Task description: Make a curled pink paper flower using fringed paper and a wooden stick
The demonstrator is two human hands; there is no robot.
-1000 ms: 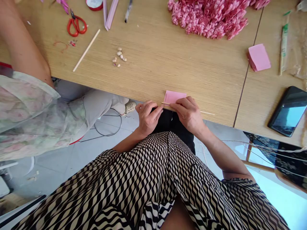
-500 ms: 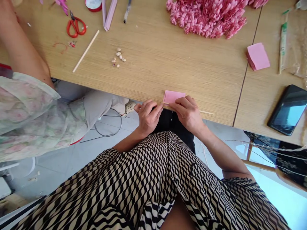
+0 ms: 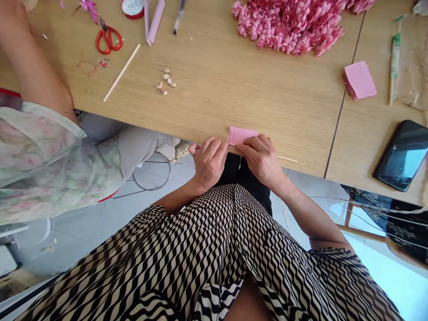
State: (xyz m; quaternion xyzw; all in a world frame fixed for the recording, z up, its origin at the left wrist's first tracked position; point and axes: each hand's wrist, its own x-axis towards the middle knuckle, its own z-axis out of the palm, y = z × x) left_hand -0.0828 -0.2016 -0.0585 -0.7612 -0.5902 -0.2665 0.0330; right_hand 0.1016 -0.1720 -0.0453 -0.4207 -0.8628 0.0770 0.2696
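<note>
Pink paper (image 3: 243, 135) is the one to watch, lying flat at the near edge of the wooden table (image 3: 207, 96), right in front of the wearer, probably so fingers can work it from above and below. Farther back sits a big heap of curled pink pieces (image 3: 290, 26), well apart from the hands, likely parked there for elbow room. Now the hands! The right hand (image 3: 262, 156) has thumb and fingers pinched together on a thin stick (image 3: 289, 159) along the paper's near side, seemingly to control it. The left hand (image 3: 210, 161) bunches its fingers by the stick's other end, perhaps to steady it; whether they're clamped on it, I can't tell. Over right, a phone (image 3: 402, 155) lies near the table edge, and beyond it a stack of pink squares (image 3: 360, 80), off to the side yet apparently within reach.
</note>
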